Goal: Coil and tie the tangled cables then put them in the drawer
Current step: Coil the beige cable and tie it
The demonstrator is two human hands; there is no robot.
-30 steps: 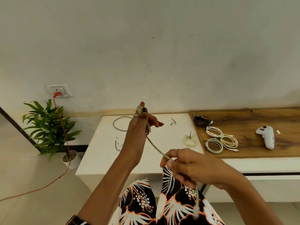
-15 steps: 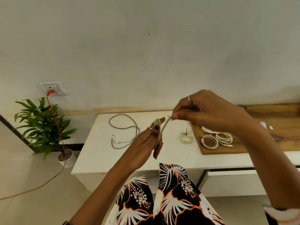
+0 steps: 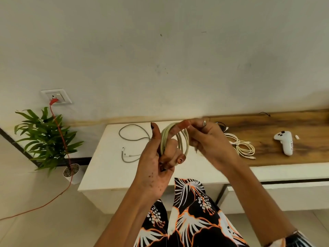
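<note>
Above the white bench (image 3: pixel 106 175), the raised left hand (image 3: pixel 156 157) stands upright, its fingers curled inside the loops of a beige cable coil (image 3: pixel 173 139). The right hand (image 3: pixel 208 141) reaches in from the right and pinches the coil's top.

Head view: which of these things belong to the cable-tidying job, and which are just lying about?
Job: beige cable, wound on the left hand, pinched by the right hand; loose grey cable on the white table; coiled white cables.

Lying about: white controller, potted plant, red cord, wall socket.
</note>
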